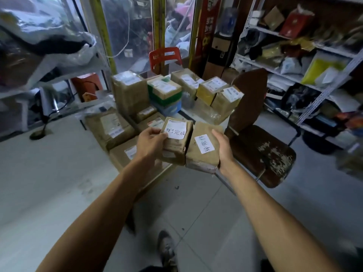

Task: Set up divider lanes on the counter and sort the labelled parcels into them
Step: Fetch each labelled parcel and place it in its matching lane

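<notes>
I hold two brown cardboard pieces side by side above the floor. My left hand (150,143) grips the left one (175,148), which carries a white handwritten label near its top. My right hand (224,147) grips the right edge of the other piece (198,154), whose white label lies sideways. Behind them several taped cardboard parcels (129,91) with shipping labels are stacked on a low surface, with flatter parcels (111,127) lying at the front left.
A worn brown chair (261,152) stands just right of my right hand. White metal shelving (318,99) full of bags and parcels fills the right side. A red plastic chair (165,56) stands behind the stack. My shoe (166,250) is on the tiled floor.
</notes>
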The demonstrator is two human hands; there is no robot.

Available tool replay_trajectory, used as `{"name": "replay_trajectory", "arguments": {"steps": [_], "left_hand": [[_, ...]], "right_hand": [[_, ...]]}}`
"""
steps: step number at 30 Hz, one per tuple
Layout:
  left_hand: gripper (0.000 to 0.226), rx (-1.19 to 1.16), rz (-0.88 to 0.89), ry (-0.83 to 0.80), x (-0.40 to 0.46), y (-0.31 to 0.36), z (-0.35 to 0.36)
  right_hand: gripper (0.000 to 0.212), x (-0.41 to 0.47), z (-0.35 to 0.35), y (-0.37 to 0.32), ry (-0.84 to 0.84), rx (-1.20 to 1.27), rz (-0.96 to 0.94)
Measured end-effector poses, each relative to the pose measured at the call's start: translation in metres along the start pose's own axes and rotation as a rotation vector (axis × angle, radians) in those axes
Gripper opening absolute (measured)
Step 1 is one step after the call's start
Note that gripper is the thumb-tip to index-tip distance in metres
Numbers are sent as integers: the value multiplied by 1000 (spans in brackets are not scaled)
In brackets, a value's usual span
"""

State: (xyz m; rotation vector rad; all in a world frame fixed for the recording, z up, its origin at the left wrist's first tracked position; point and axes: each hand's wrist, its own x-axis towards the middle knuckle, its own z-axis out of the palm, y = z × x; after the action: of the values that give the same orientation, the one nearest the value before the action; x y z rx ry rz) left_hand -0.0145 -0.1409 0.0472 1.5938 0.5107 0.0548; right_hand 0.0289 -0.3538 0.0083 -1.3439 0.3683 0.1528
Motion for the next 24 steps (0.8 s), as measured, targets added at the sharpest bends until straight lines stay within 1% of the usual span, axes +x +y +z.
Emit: {"name": "replay_trajectory", "arguments": {"steps": [1,2,3,4,5,6,8,12,13,15,18,21,24], "left_hand": [[3,-11,-15,16,14,5,10],[4,-19,-25,26,27,9,19],[3,-21,-36,25,39,12,28],[2,-24,-49,26,50,14,36],[4,-40,-71,33,60,17,43],[9,-77,-101,48,71,20,49],[15,-162,-144,89,93,31,61],[14,-290,-167,238,148,56,76],[14,-332,-166,276,164,64,79],[9,-418,-163,343,195,83,86],[8,-517,-166,443,241,110,98],[17,-602,-194,501,284,129,110],[13,-608,-214,606,318,142,122]], "right_hand": [[64,15,-1,-11,11,-16,-2],[61,32,-4,-19,4,-34,-4],[67,49,-6,-28,-17,-58,-2],[78,65,-7,-35,-43,-76,2],[86,78,-8,-42,-65,-90,7],[89,92,-9,-47,-84,-90,5],[81,116,-6,-60,-103,-82,2],[51,177,1,-78,-194,-35,66],[47,193,5,-82,-202,-42,73],[50,223,15,-89,-230,-92,76],[62,262,29,-93,-330,-150,130],[59,293,37,-101,-424,-166,201],[57,318,42,-106,-488,-177,218]]}}
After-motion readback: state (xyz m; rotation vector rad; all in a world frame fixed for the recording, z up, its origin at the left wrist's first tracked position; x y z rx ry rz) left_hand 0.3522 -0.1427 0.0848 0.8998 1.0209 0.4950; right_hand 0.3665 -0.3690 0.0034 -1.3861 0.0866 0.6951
